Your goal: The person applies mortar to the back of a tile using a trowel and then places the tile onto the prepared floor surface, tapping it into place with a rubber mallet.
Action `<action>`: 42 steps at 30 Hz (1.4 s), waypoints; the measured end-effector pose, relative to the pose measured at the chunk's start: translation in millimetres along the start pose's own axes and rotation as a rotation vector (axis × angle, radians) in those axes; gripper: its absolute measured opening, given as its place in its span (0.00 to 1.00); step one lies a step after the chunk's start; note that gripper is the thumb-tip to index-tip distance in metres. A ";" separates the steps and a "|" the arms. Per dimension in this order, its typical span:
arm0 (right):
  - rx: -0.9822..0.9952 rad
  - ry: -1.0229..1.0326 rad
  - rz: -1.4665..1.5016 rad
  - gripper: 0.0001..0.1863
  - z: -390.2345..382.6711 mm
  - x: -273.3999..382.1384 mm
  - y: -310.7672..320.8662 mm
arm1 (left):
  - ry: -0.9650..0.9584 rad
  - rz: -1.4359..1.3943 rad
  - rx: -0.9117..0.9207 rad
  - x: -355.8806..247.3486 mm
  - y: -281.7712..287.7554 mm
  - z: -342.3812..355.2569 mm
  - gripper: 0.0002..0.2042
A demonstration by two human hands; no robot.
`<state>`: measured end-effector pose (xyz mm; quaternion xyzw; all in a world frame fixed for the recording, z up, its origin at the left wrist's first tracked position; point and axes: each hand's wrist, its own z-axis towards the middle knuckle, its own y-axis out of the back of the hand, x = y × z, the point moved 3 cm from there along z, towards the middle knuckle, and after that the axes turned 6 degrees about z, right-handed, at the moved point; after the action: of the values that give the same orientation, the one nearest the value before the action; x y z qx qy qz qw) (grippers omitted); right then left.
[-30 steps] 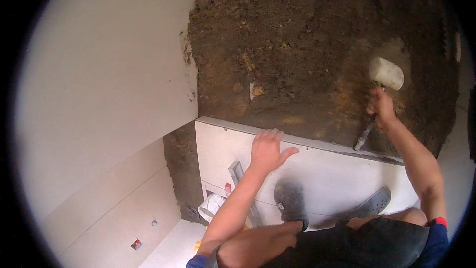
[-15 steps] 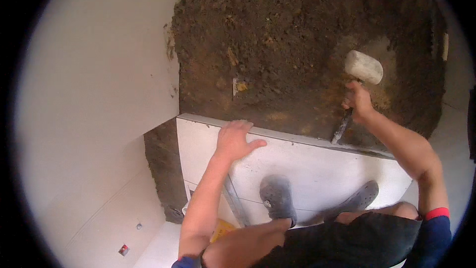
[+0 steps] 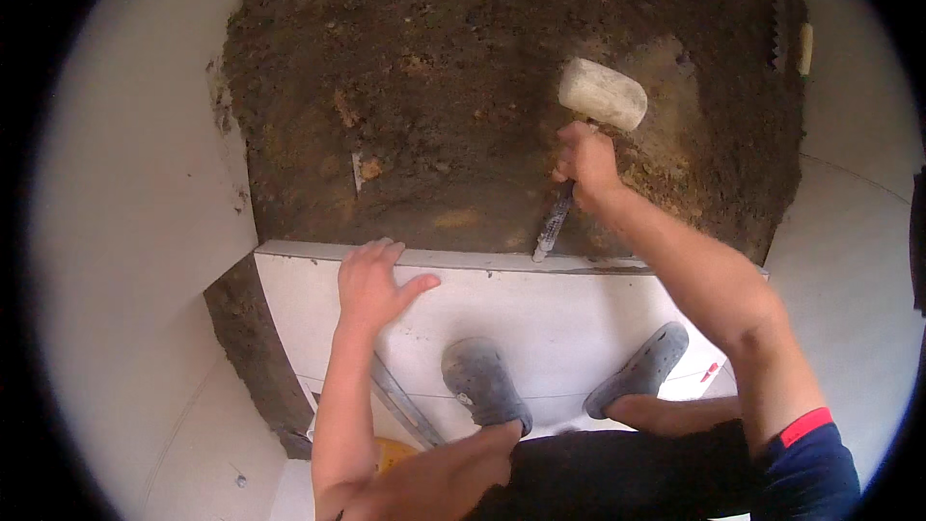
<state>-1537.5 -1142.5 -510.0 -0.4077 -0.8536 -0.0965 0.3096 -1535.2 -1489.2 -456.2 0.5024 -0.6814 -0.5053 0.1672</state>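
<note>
My right hand [image 3: 588,162] grips a rubber mallet [image 3: 603,94] near its white, scuffed head. The dark handle slants down toward the front edge of a white tile [image 3: 540,314]. Spread on that tile's far edge lies my left hand [image 3: 371,285], thumb out to the side and holding nothing; its fingertips reach the lip. Beyond the edge stretches rough brown mortar [image 3: 434,87], and the mallet head hangs over it.
My feet in grey clogs [image 3: 482,381] stand on the tile. A metal bar [image 3: 405,400] lies by my left forearm, with something yellow [image 3: 394,452] beside it. A notched trowel [image 3: 777,34] sits at the mortar's right side. Pale walls [image 3: 135,183] rise on both sides.
The whole view has shifted, so the tile, mortar and both hands appear farther left. My left hand stays on the tile edge, and my right hand still holds the mallet.
</note>
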 end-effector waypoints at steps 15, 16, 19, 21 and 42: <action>0.085 -0.045 0.151 0.09 -7.7 -18.7 -17.4 | -0.008 -0.016 -0.005 -1.7 2.0 0.5 0.39; 0.115 -0.063 0.140 0.09 -3.3 -17.8 -14.1 | -0.014 -0.020 -0.004 -2.3 3.9 1.2 0.39; 0.074 0.124 -0.092 0.09 4.9 3.8 -12.8 | -0.003 -0.055 0.017 2.4 -1.0 3.4 0.39; 0.065 0.185 -0.140 0.10 9.7 27.8 -17.0 | 0.009 -0.061 0.014 5.0 -6.3 3.0 0.39; 0.446 0.691 -1.079 0.45 -57.9 12.5 -116.8 | 0.089 -0.053 0.124 -2.3 9.1 -1.6 0.41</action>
<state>-1605.7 -1234.5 -446.4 0.2035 -0.7891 -0.1837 0.5497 -1537.6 -1488.2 -447.1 0.5513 -0.6899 -0.4436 0.1525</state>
